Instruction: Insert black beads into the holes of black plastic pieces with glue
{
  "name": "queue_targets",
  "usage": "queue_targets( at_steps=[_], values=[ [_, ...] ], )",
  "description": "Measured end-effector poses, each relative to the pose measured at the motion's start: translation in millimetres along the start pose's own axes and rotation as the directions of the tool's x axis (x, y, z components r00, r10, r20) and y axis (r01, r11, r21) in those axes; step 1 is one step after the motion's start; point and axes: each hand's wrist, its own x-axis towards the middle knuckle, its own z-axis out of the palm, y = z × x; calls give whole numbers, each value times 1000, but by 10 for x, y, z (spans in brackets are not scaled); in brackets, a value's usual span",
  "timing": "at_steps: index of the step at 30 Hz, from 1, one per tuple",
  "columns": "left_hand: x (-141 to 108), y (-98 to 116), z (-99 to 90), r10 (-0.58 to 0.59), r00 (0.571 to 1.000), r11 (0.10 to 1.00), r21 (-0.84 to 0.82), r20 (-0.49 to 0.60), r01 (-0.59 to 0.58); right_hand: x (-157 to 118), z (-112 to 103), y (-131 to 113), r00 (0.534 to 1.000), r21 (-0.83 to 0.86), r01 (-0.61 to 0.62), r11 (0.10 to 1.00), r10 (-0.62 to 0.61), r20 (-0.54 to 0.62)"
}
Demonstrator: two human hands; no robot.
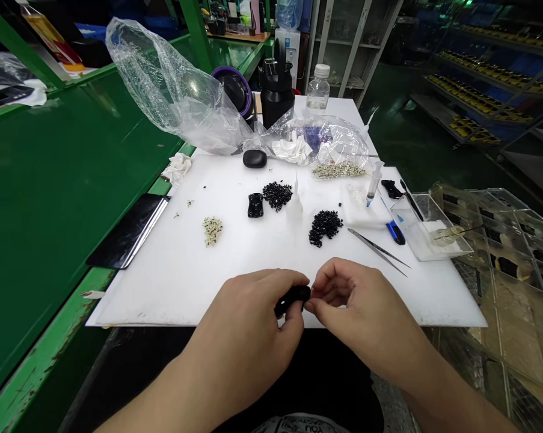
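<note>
Both hands meet palms-down at the counter (172,282) edge. The left hand (248,325) fingers pinch a small black part (291,299), the right hand (356,313) fingertips closed at its end. Its long axis slants up-right.

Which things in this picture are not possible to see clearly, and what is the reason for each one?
Head view only:
- Small black part: mostly covered by the left hand and right hand; its shape is unclear.
- Right fingertips: curled inward, so any tiny piece between them is hidden.
- Two black bead piles: pieces too small to identify.
- Contents of the clear bag: blurred by wrinkled plastic.
- Clear trays: cut off by the right edge.
</note>
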Motion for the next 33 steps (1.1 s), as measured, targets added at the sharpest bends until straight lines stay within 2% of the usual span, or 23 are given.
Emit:
queue_targets(
  at_steps=[8,12,16,23,28,33],
  values=[
    [13,16,-68,-50,991,989,-136,122,66,-23,-50,19,995,131,-59,990,47,92],
    [25,4,-96,-127,969,960,-220,210,173,-12,-80,27,980,189,-82,978,45,193],
    [40,-56,-80,-184,924,901,-318,336,295,-15,-102,18,964,227,-107,968,45,261],
    [85,-144,-48,-152,875,808,-452,459,377,-25,-123,24,952,220,-105,970,34,305],
    [124,-159,-42,-115,855,723,-548,505,421,-23,-141,46,941,240,-95,966,9,338],
    [155,-185,-26,-130,817,601,-611,563,516,-61,-132,31,951,241,-70,968,-8,310]
  ],
)
